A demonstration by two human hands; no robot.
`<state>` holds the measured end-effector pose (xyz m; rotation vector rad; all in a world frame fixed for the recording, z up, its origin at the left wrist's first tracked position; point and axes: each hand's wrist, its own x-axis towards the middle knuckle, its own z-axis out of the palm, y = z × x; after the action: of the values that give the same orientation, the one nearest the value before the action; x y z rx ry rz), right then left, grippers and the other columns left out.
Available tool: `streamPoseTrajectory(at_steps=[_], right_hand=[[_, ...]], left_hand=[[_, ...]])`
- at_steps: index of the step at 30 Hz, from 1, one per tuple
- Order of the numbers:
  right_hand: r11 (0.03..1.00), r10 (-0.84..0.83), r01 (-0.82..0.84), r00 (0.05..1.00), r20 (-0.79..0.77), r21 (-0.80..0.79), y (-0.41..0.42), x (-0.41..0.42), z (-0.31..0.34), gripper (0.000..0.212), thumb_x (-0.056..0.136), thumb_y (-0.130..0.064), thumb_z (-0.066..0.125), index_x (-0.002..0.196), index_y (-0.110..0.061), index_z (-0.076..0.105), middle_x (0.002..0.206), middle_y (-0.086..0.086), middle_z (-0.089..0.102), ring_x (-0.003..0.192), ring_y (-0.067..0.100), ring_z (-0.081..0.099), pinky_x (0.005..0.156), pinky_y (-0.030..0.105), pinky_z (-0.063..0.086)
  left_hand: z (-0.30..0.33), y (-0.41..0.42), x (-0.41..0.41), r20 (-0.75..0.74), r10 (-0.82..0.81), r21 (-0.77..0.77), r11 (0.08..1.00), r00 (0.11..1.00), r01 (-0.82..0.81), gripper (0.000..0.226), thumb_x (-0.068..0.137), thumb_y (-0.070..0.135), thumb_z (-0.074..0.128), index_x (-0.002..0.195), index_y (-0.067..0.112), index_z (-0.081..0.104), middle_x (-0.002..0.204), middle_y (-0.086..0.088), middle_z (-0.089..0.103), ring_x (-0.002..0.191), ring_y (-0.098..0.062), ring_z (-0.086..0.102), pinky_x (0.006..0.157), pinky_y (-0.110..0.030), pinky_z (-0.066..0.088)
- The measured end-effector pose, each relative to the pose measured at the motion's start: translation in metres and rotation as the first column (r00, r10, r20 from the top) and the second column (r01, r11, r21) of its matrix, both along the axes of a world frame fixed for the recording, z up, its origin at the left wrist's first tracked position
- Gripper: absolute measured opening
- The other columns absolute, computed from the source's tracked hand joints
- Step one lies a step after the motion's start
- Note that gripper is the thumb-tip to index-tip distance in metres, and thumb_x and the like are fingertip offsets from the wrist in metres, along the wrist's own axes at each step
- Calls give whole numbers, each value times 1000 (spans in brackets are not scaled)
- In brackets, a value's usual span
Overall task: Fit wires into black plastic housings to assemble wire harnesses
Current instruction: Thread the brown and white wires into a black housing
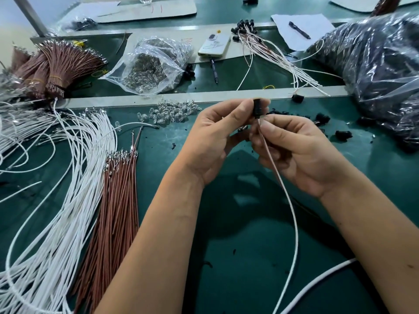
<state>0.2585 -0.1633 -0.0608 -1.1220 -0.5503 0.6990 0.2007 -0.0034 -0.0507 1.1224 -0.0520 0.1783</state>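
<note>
Left hand [217,132] pinches the black housing [258,108] upright; right hand [292,146] pinches the brown wire [275,165] directly below, entering along the housing's axis.

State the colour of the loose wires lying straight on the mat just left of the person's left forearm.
Reddish-brown wires, metal-tipped, seen in the head view.

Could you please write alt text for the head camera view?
A left hand and right hand pinch a black plastic housing with a wire trailing below, over a green table strewn with white and brown wires.
</note>
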Motion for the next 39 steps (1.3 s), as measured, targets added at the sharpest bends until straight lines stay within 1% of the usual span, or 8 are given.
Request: streamPoseTrajectory(at_steps=[6,11,14,19,25,30,34,39], right_hand=[[987,-63,98,964,259,-127,4,-6,-1,11,83,-12,76,91,-6,72,72,7,69,51,13,51,40,19,38],[959,178,-105,945,274,-263,4,-11,-4,5,87,-11,76,84,-7,75,70,11,70,52,15,57,41,21,43],[968,-8,71,967,254,-242,10,-11,-5,14,96,-15,71,86,-4,73,72,11,71,52,15,58,39,22,42],[934,-256,310,928,269,-180,11,-5,-9,18,92,-19,75,87,-1,73,72,9,70,54,17,57,38,23,41],[922,-270,350,886,378,-163,7,0,-8,7,90,-10,79,87,-4,76,72,14,72,55,15,58,40,24,44],[926,-253,344,871,421,-156,4,1,-6,3,90,-5,78,90,-8,77,73,9,71,60,16,62,43,25,48],[940,-249,324,869,428,-111,3,1,-5,5,93,-11,75,91,-7,73,77,18,68,64,18,64,43,27,49],[943,-245,322,838,488,-80,4,-1,-3,5,92,-16,78,88,-18,74,68,6,68,61,17,65,44,28,51]], left_hand=[[7,21,0,-109,221,-204,949,969,-239,21,95,26,61,88,12,75,79,0,70,60,-9,60,53,-16,49],[2,29,3,-211,349,-71,926,913,-371,20,97,27,63,86,11,62,72,0,57,50,-9,47,43,-16,35],[-1,24,2,-218,305,86,952,927,-293,17,95,19,67,82,11,59,65,-1,54,43,-10,43,39,-17,34],[-6,1,4,-146,189,178,971,971,-162,13,93,13,68,83,10,60,64,-5,60,47,-19,54,48,-24,49],[-7,4,3,-39,153,269,953,987,-137,10,88,15,73,87,14,63,70,2,65,55,-14,57,56,-26,48],[-5,7,4,76,181,213,958,981,-193,13,86,1,71,89,11,64,74,-3,59,61,-10,57,62,-22,50],[-7,9,3,137,131,210,965,982,-159,18,80,-2,75,89,11,67,84,-4,68,73,-15,64,74,-27,54],[-8,9,3,219,86,251,958,972,-141,21,77,-6,77,89,9,68,87,-2,70,82,-19,62,81,-34,51]])
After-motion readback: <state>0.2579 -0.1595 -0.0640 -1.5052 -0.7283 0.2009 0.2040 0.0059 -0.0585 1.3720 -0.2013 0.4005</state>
